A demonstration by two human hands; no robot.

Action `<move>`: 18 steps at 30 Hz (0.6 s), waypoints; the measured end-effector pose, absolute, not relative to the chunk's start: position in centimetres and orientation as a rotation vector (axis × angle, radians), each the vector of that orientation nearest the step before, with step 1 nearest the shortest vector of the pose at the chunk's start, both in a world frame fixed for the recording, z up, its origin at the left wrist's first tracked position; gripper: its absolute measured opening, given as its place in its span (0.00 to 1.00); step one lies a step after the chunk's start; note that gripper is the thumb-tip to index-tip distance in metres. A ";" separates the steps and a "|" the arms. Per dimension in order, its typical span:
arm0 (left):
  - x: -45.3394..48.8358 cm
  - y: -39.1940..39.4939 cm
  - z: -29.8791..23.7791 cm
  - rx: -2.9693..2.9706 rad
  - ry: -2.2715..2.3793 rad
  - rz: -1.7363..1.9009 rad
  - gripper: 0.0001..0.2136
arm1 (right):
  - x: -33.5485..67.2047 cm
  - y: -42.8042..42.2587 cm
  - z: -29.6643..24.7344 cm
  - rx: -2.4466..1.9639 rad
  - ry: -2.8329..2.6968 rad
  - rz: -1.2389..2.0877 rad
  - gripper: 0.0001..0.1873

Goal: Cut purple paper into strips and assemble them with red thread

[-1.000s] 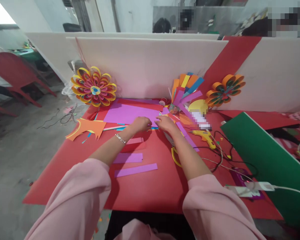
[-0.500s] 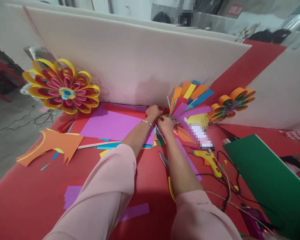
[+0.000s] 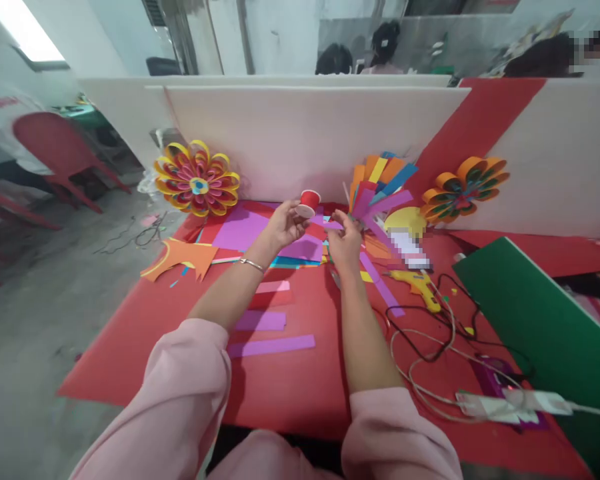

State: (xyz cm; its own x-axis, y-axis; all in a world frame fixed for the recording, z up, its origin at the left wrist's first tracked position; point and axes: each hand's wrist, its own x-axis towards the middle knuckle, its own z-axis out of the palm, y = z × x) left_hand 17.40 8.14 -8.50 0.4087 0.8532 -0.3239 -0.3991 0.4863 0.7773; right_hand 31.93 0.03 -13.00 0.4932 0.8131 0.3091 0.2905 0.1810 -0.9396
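Observation:
My left hand (image 3: 284,227) grips a red spool (image 3: 309,203) with white ends, raised above the paper at the back of the table. To its right, my right hand (image 3: 346,241) has its fingers bent as in a pinch; what they hold, if anything, is too small to make out. Purple paper (image 3: 253,230) lies under and left of my left hand, over red and blue sheets. Behind my right hand, a bundle of paper strips (image 3: 380,179) in orange, yellow, blue and purple leans near the white board. Scissors (image 3: 335,277) lie partly hidden beside my right wrist.
Paper flowers (image 3: 199,185) (image 3: 466,191) stand on both sides. A yellow glue gun (image 3: 420,288), tangled cords (image 3: 430,360) and a power strip (image 3: 515,404) lie at right, beside a green board (image 3: 540,333). Orange scrap paper (image 3: 185,259) and purple strips (image 3: 275,345) lie at left. People sit behind the white board (image 3: 300,133).
My hands have moved apart, and my left hand has come up holding the red spool. The head view has tilted up and turned left, showing chairs and more of the room.

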 end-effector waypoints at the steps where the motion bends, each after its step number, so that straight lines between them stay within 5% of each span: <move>1: 16.2 6.1 -7.9 0.656 0.748 0.839 0.11 | 31.3 -1.4 -12.8 -1.319 -1.071 0.554 0.37; 6: 12.3 -2.5 -7.1 0.637 0.652 0.710 0.18 | 28.3 -8.5 -12.6 -1.157 -1.218 0.775 0.46; 11: 10.5 -7.8 -8.6 0.592 0.630 0.771 0.17 | 26.3 -13.9 -13.0 -1.174 -1.193 0.893 0.40; 15: 10.4 -11.1 -9.8 0.660 0.577 0.900 0.09 | 24.8 -16.3 -12.4 -1.105 -1.207 0.786 0.37; 18: 10.7 -13.0 -9.9 0.733 0.536 1.016 0.15 | 23.7 -17.3 -11.6 -1.116 -1.241 0.663 0.41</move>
State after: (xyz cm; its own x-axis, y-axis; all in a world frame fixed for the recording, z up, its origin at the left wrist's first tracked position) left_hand 10.69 -12.98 -9.88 0.4359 0.8975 -0.0665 -0.5619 0.3292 0.7589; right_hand 23.71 -17.30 -11.62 0.2489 0.8852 0.3931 0.1655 0.3610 -0.9177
